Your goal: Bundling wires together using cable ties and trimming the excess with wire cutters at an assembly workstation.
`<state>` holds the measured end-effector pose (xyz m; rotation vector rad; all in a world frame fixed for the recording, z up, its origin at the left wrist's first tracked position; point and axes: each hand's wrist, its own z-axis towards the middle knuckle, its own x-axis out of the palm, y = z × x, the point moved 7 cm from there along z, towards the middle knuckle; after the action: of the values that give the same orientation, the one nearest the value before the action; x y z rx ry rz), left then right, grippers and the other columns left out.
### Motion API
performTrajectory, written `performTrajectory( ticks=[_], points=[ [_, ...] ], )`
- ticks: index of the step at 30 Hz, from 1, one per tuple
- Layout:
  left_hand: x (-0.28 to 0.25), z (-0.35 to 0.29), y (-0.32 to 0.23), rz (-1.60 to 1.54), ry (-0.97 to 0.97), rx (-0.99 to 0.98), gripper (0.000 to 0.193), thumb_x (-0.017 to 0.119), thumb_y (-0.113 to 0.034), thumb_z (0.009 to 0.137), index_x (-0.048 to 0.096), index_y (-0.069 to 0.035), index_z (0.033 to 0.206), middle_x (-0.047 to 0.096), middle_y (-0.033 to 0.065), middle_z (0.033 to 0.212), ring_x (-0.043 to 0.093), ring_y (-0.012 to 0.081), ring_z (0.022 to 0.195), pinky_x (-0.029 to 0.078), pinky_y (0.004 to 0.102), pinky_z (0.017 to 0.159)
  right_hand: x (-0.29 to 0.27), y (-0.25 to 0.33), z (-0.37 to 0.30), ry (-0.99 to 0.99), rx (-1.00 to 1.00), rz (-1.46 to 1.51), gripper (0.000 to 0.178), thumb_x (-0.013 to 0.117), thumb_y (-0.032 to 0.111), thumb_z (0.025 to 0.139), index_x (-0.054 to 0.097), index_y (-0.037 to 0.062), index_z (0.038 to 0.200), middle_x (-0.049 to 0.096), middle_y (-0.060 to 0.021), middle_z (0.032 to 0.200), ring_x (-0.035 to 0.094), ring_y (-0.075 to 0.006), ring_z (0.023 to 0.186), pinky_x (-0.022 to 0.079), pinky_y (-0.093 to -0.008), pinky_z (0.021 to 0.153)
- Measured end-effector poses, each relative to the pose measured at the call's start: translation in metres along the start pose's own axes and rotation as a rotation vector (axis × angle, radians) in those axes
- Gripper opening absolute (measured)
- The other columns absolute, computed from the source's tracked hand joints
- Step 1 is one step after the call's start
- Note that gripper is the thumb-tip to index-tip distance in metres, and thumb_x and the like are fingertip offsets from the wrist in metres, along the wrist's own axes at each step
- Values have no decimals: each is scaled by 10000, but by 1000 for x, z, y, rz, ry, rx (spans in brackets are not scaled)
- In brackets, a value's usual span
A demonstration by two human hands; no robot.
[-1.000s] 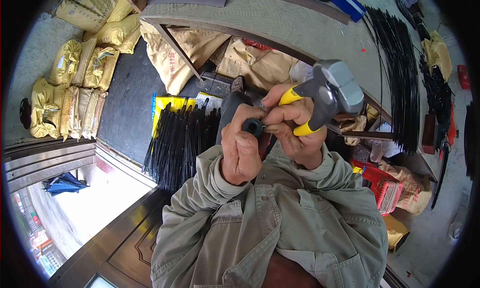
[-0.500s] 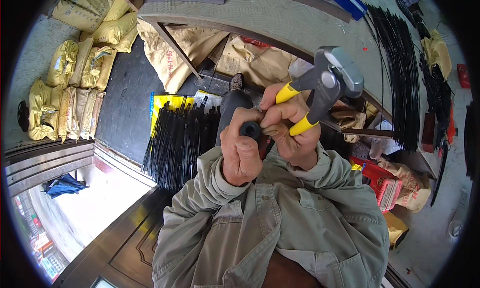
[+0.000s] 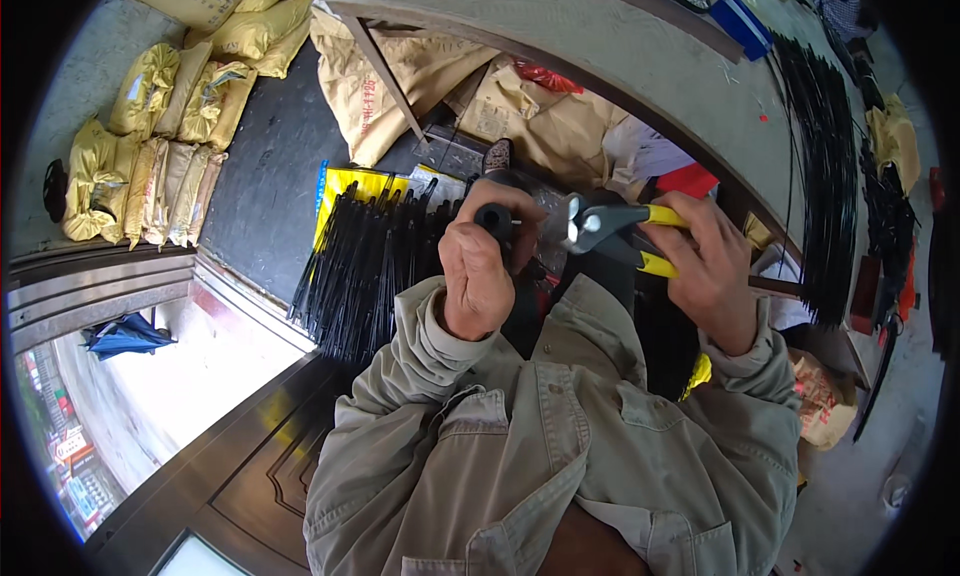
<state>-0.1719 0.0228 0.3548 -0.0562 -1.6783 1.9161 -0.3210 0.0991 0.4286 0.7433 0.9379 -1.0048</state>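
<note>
My left hand is closed around a black tubular piece, whose round hollow end shows above the thumb; the rest of it is hidden in the fist. In my right hand are end-cutting pincers with yellow grips and a dark metal head. That head points left, close to the fingers of my left hand. Whether the jaws touch anything there I cannot tell. Left of and below my left hand stands a dense bundle of thin black rods, leaning on a yellow sheet.
A grey workbench spans the far side, bearing a blue box and another bundle of long black strips. Paper sacks lie beneath it. Yellow filled bags are stacked at the left, above a doorway with a blue umbrella.
My right hand has let go of the black piece and moved right. The pincers have swung from pointing up and right to pointing left at my left hand, which still grips the piece.
</note>
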Motion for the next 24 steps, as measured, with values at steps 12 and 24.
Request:
performTrajectory(
  ticks=[12,24],
  points=[
    [16,-9,-4,112,26,2,651,305,-553,883,511,56,983,521,23,777,412,46,539,307,188,478,-27,14,15,34,-103,-375,193,590,72,716,588,-11,890,524,-123,1036,542,-255,884,440,-408,750],
    [22,-15,-14,322,70,125,710,256,-581,876,516,54,1059,564,58,873,465,77,589,363,194,561,-19,12,-1,486,-121,-194,229,567,53,714,560,-24,929,482,-158,1033,531,-282,855,439,-382,760]
  ],
)
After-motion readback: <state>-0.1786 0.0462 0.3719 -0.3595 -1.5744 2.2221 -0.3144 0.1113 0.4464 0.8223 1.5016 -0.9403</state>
